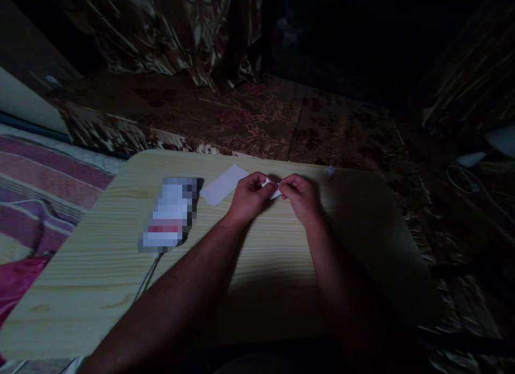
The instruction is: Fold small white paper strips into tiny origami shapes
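Note:
My left hand (247, 196) and my right hand (300, 196) meet over the far middle of a light wooden table (249, 304). Both pinch a small piece of white paper (273, 190) between their fingertips, just above the tabletop. Most of that piece is hidden by the fingers. A larger white paper strip (222, 184) lies flat on the table, just left of my left hand.
A phone-sized object with a blurred-out face (169, 214) lies left of the hands, a cable running from it towards the near edge. A tiny white scrap (330, 171) sits at the table's far edge. Patterned cushions and striped bedding surround the table; white cables lie at the right.

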The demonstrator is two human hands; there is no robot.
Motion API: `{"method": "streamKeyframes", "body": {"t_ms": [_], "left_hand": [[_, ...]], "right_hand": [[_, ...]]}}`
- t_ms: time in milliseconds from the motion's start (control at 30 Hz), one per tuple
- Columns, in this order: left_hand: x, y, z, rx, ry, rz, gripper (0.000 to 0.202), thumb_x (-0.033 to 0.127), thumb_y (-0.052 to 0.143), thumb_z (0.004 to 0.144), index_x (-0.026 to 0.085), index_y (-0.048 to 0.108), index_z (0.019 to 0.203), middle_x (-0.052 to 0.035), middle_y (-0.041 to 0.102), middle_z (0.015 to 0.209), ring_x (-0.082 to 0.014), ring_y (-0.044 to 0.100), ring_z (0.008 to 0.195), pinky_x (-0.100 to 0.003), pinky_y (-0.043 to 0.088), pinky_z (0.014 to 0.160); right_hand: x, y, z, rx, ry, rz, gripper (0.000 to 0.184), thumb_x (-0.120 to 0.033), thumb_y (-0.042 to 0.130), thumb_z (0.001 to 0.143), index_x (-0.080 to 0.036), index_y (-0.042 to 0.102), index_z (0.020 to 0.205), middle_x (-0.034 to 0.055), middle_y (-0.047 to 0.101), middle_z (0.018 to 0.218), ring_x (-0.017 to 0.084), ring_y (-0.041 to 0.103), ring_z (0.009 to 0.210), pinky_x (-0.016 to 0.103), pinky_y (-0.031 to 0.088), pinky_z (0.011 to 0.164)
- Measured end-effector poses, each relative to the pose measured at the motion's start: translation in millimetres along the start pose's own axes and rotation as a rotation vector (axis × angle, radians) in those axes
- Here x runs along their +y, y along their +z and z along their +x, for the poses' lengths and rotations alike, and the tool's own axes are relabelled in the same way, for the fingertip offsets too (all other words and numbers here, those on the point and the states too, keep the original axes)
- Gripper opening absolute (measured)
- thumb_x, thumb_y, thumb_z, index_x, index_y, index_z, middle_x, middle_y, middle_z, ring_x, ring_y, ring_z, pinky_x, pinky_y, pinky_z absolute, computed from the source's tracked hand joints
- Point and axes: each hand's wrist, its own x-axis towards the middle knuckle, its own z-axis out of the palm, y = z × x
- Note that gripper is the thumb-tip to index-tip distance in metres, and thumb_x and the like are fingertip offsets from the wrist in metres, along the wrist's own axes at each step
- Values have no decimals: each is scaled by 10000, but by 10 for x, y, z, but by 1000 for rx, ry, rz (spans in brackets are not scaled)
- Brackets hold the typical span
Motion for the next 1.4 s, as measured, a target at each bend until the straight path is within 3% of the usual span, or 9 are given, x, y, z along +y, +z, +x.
{"method": "streamKeyframes", "body": {"t_ms": [367, 1400], "left_hand": [[-29, -8, 4, -10, 38, 11, 173, 295, 718, 710, 143, 649, 754, -22, 664, 713, -113, 556, 620, -231, 421, 595], [-2, -11, -12, -23, -23, 33, 154, 279, 720, 672, 139, 658, 687, -13, 638, 630, -97, 506, 521, -219, 371, 504]], "right_hand": [[1, -2, 7, -5, 1, -22, 73, -240, 646, 674, -174, 620, 694, -21, 606, 622, 105, 516, 559, 241, 389, 546], [0, -10, -19, -31, -4, -50, 45, -217, 637, 663, -174, 622, 664, -19, 600, 623, 110, 506, 583, 241, 384, 566]]}}
